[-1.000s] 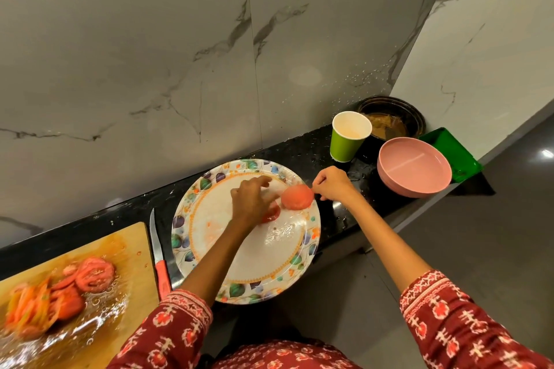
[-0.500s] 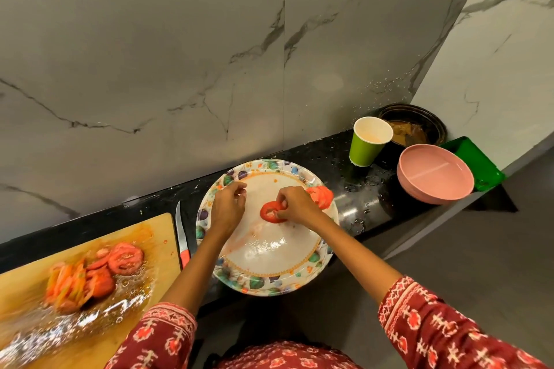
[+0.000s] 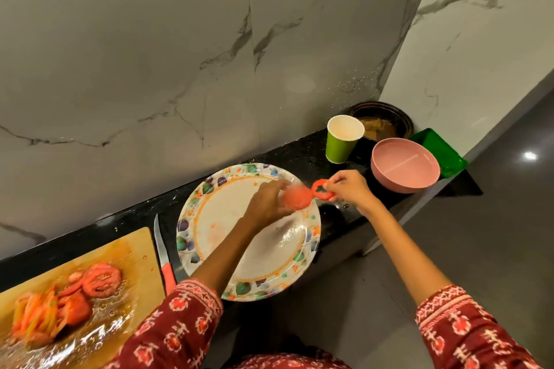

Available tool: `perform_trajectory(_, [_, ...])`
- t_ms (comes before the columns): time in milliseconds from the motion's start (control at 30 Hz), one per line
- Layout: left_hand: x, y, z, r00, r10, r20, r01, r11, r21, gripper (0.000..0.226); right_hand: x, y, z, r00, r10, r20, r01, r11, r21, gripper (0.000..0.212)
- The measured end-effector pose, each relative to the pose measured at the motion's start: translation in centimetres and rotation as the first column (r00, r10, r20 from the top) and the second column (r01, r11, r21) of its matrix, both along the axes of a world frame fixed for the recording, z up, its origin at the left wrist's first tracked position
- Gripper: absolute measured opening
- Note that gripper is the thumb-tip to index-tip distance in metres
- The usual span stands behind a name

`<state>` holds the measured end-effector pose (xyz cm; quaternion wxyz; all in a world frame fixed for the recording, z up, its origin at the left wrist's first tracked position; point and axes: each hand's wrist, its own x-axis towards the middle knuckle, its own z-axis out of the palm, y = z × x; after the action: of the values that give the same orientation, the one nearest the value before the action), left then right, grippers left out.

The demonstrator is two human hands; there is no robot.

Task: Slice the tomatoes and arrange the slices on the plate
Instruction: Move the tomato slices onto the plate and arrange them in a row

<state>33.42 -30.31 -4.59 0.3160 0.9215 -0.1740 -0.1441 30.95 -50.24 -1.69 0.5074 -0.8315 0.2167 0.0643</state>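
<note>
grey marble walls stand behind the black counter (image 3: 299,156). on it is the plate (image 3: 239,287), and my left hand (image 3: 266,204) holds a blurred tomato piece (image 3: 296,197) over its far edge. my right hand (image 3: 349,189) pinches a ring slice (image 3: 322,189) just beside, past the rim. more slices (image 3: 99,280) lie on the wet board (image 3: 132,252) at left, with the knife (image 3: 163,255) between board and plate. cup (image 3: 341,141) and pink bowl (image 3: 404,168) are at right.
</note>
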Motion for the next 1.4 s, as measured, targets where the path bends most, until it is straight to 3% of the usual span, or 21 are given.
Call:
perform_trajectory(167, [0.9,-2.7,-1.0,0.999,-0.042,0.001,0.041,0.978,0.204,0.082,0.0,-0.6,-0.3,0.996,-0.078,-0.046,0.079,0.997,0.003,0.014])
perform_trajectory(600, [2.3,-3.0,-1.2,0.997,-0.072,-0.009,0.072,0.962,0.264,0.072,2.2,-1.2,-1.0,0.998,-0.038,-0.045,0.037,0.999,-0.020,0.011])
perform_trajectory(900, [2.5,-0.5,-1.3,0.992,-0.123,-0.020,0.120,0.896,0.427,0.069,3.5,-0.6,-0.6,0.973,0.175,-0.151,-0.186,0.981,-0.059,0.006])
perform_trajectory(1067, [2.1,-1.6,-0.6,0.993,-0.121,0.015,0.110,0.941,0.319,0.077,3.8,-0.1,-0.1,0.976,0.163,-0.144,-0.173,0.983,-0.056,0.004])
perform_trajectory(1400, [1.4,-2.3,-1.2,0.996,-0.090,0.028,0.076,0.946,0.315,0.052,3.1,-0.9,0.0,0.983,0.152,-0.106,-0.158,0.986,-0.055,0.004])
